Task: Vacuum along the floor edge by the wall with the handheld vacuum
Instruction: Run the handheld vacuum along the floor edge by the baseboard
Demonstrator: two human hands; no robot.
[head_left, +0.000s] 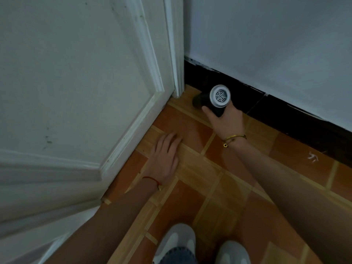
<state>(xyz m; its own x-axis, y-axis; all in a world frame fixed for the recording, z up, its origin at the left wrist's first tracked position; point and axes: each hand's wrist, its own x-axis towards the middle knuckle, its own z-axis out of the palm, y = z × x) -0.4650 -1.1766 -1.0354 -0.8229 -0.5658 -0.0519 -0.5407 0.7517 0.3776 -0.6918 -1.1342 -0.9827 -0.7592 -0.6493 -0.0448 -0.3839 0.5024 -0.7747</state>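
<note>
Peering into that corner, you lose the vacuum's (pixel 213 101) nose in the dark: the black barrel melts into the black skirting (pixel 285 119), and whether the tip touches the floor (pixel 200 168) or the skirting can't be told. Only the pale round rear grille faces you clearly, tilted up toward the camera. The vacuum sits low at the floor edge, just right of the door frame (pixel 176 54), pointing left toward the corner where frame and skirting meet. Your right hand (pixel 226 121) is wrapped round the black handle from below, thumb on the left side, fingers curled behind and mostly hidden, a gold bracelet (pixel 233 139) at the wrist; the arm reaches in long from the lower right, its elbow cut off by the edge. Your left hand (pixel 165 159) lies flat on the tiles, palm down, fingers straight and together, gripping nothing, fingertips near the foot of the white door (pixel 76 82); a red thread (pixel 152 180) circles that wrist. The door fills the left side, its bottom edge close beside your left forearm. Two pale shoes (pixel 177 239) show at the bottom, cut off, with a bit of denim between. There's a small white smear (pixel 313 157) on the tile near the skirting at right.
</note>
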